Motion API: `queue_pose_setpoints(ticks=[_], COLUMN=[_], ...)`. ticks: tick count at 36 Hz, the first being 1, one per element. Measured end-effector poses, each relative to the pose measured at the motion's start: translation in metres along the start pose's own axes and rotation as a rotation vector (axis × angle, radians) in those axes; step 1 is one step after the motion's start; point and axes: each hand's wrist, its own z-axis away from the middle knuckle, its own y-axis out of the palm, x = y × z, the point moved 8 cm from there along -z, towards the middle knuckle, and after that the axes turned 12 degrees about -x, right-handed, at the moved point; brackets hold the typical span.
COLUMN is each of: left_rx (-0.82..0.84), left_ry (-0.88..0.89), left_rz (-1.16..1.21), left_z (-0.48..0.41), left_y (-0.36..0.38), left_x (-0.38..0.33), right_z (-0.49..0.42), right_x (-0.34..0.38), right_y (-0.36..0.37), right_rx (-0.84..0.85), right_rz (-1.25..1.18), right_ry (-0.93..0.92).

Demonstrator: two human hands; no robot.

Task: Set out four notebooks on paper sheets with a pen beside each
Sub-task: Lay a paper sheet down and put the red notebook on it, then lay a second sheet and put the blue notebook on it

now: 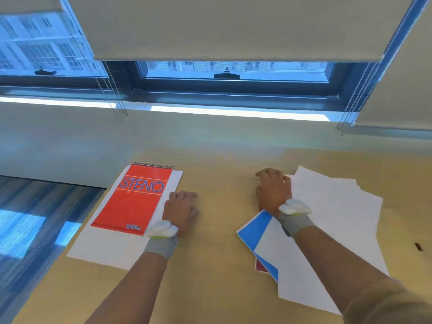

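A red spiral STENO notebook [134,199] lies on a white paper sheet [105,249] at the table's left. My left hand [181,210] rests flat at the sheet's right edge, fingers spread, holding nothing. A loose stack of white sheets [339,218] spreads over the right side. Under it a blue notebook [253,232] and a dark red one [260,266] stick out. My right hand [273,190] lies palm down on the left edge of the stack, at its top corner. No pen is visible.
The tan table [217,265] ends at a wall under a window with lowered blinds. Bead cords [117,106] hang at left and right. Blue carpet [35,218] shows off the table's left edge. A small dark mark [418,246] sits at far right.
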Motion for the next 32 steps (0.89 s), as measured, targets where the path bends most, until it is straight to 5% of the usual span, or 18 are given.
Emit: queue_pose_setpoints(ticks=[10, 20, 28, 32], left_rx=[0.166, 0.375, 0.16, -0.003], left_ry=[0.082, -0.005, 0.0, -0.171], left_rz=[0.505, 0.434, 0.512, 0.527], left_z=[0.009, 0.007, -0.012, -0.022], left_y=[0.023, 0.049, 0.019, 0.002], left_x=[-0.127, -0.144, -0.106, -0.059], right_z=[0.034, 0.046, 0.044, 0.05], right_x=[-0.055, -0.059, -0.06, -0.068], right_y=[0.0, 0.012, 0.008, 0.016], right_rx=[-0.101, 0.025, 0.019, 0.095], right_rz=[0.012, -0.018, -0.05, -0.031], right_ry=[0.259, 0.247, 0.187, 0.197])
